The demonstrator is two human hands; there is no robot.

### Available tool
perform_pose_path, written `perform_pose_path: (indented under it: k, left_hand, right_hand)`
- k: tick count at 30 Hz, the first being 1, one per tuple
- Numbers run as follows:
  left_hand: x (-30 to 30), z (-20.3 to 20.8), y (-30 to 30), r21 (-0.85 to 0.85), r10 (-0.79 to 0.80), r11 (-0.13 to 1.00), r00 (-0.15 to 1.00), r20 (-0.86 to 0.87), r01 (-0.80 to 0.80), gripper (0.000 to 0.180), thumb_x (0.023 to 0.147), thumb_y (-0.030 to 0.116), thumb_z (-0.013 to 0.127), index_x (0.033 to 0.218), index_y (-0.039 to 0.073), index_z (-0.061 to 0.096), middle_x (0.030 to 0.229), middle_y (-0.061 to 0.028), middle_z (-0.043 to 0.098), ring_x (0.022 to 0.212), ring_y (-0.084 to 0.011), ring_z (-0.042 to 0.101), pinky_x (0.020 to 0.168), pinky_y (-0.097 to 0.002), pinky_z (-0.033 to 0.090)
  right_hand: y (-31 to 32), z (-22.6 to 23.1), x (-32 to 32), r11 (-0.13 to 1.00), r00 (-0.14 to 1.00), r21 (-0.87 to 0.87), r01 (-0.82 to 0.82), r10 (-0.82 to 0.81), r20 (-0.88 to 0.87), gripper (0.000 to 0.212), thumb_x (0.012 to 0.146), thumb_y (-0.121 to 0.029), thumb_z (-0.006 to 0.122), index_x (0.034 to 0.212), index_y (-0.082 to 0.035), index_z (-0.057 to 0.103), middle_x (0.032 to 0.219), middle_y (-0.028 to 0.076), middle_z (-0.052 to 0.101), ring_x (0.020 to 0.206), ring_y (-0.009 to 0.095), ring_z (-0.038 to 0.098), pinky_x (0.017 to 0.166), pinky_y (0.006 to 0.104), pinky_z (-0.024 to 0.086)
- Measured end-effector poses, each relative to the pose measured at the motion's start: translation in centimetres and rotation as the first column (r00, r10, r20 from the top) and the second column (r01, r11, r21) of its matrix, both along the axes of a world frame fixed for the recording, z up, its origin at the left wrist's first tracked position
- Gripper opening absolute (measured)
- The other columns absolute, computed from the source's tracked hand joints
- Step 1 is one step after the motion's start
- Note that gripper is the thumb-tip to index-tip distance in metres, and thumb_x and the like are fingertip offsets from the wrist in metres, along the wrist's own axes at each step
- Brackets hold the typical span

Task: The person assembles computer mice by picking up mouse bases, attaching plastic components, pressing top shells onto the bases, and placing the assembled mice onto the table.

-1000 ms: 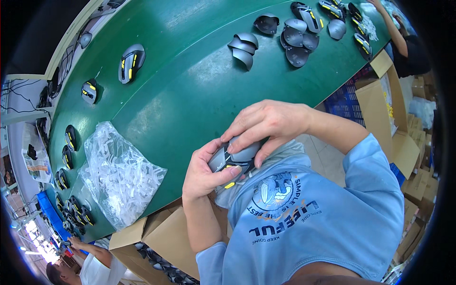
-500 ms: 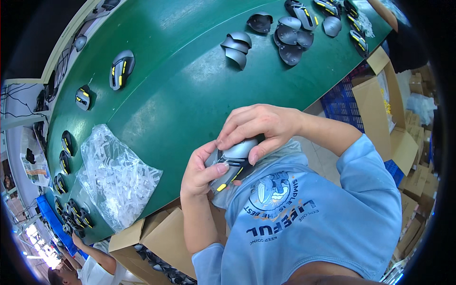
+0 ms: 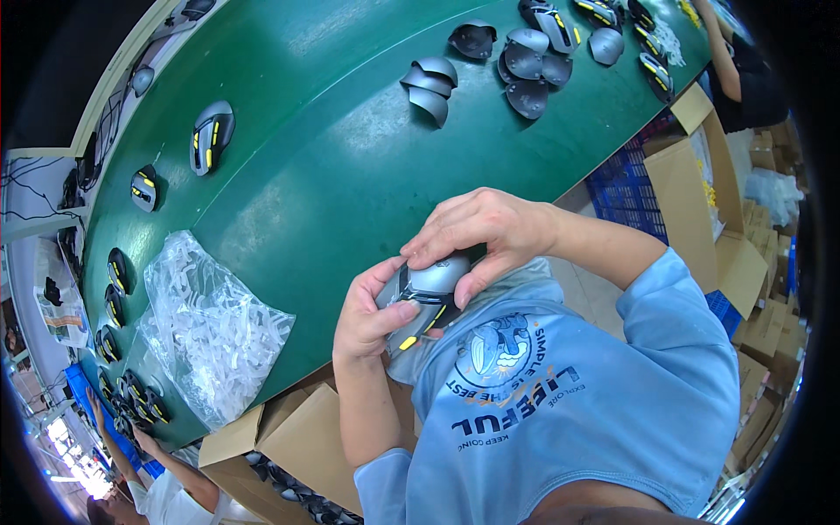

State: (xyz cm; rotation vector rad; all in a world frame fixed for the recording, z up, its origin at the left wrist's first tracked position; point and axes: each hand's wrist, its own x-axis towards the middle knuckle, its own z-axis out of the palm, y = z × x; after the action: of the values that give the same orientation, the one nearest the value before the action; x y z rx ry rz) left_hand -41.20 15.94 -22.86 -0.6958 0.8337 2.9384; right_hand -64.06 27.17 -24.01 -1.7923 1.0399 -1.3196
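Observation:
Between both hands, over my lap by the table edge, is a grey-and-black, mouse-shaped housing [image 3: 435,276] with yellow strips. My left hand [image 3: 360,317] grips its left side, the thumb pressed on the top near the yellow strip. From above, my right hand [image 3: 490,229] closes on its rounded grey end, fingers on the far side and thumb on the near side. Part of the underside is hidden by the fingers. Left of my hands, a clear plastic bag [image 3: 214,328] full of small translucent white pieces lies on the green table [image 3: 306,219].
Loose curved grey covers [image 3: 429,87] lie at the back. Similar housings stand at the far left [image 3: 213,137], lower left [image 3: 140,398] and back right [image 3: 656,74]. Open cartons [image 3: 297,446] are below the table edge. Co-workers' arms [image 3: 179,477] reach in at lower left and upper right [image 3: 726,66].
Both my hands keep their grip on the housing, almost unmoved. The view has shifted slightly. More of the co-workers' arms shows at upper right and lower left.

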Motion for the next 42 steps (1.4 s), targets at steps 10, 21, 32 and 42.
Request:
perform_pose_path:
  k: [10, 21, 32, 42]
  left_hand:
    - [-0.1, 1.6, 0.6, -0.831, 0.182, 0.557, 0.977, 0.113, -0.008, 0.056, 0.073, 0.012, 0.082, 0.121, -0.006, 0.059, 0.103, -0.0141, 0.071, 0.089, -0.0193, 0.072, 0.076, -0.0312, 0.059]
    - [-2.4, 1.7, 1.8, -0.94, 0.152, -0.325, 0.987, 0.06, 0.107, 0.058, 0.074, 0.016, 0.086, 0.12, -0.007, 0.059, 0.087, -0.0175, 0.067, 0.072, -0.0307, 0.069, 0.068, -0.035, 0.055]
    - [-3.0, 0.0, -0.1, -0.862, 0.135, -0.489, 0.965, -0.224, -0.131, 0.034, 0.077, 0.017, 0.084, 0.091, -0.002, 0.06, 0.076, -0.0135, 0.064, 0.061, -0.0306, 0.063, 0.06, -0.0367, 0.054]
    - [-5.1, -1.3, 1.7, -0.83, 0.238, -0.548, 0.934, -0.267, -0.098, 0.032, 0.077, 0.018, 0.083, 0.081, 0.0, 0.058, 0.07, -0.0113, 0.06, 0.057, -0.028, 0.058, 0.053, -0.0361, 0.049]
  right_hand:
    - [-1.2, -0.9, 0.6, 0.985, 1.0, 0.174, -0.01, 0.006, 0.022, 0.054, 0.083, -0.03, 0.081, 0.131, -0.009, 0.068, 0.143, 0.018, 0.058, 0.119, 0.035, 0.063, 0.096, 0.0424, 0.052]
    - [-4.6, -0.6, 4.5, 0.916, 0.88, 0.228, 0.33, -0.386, 0.278, 0.033, 0.103, -0.025, 0.051, 0.102, 0.001, 0.072, 0.083, 0.014, 0.07, 0.077, 0.024, 0.069, 0.072, 0.0361, 0.053]
    - [-4.9, -2.3, 3.6, 0.865, 0.832, 0.297, 0.404, -0.483, 0.273, 0.053, 0.107, -0.033, 0.043, 0.067, 0.0, 0.054, 0.057, 0.008, 0.047, 0.052, 0.016, 0.044, 0.054, 0.0342, 0.038]
    - [-5.7, -1.7, 3.7, 0.784, 0.626, 0.451, 0.426, -0.616, 0.479, 0.077, 0.107, -0.057, 0.028, 0.057, -0.003, 0.049, 0.054, 0.002, 0.045, 0.056, 0.011, 0.044, 0.057, 0.029, 0.037]
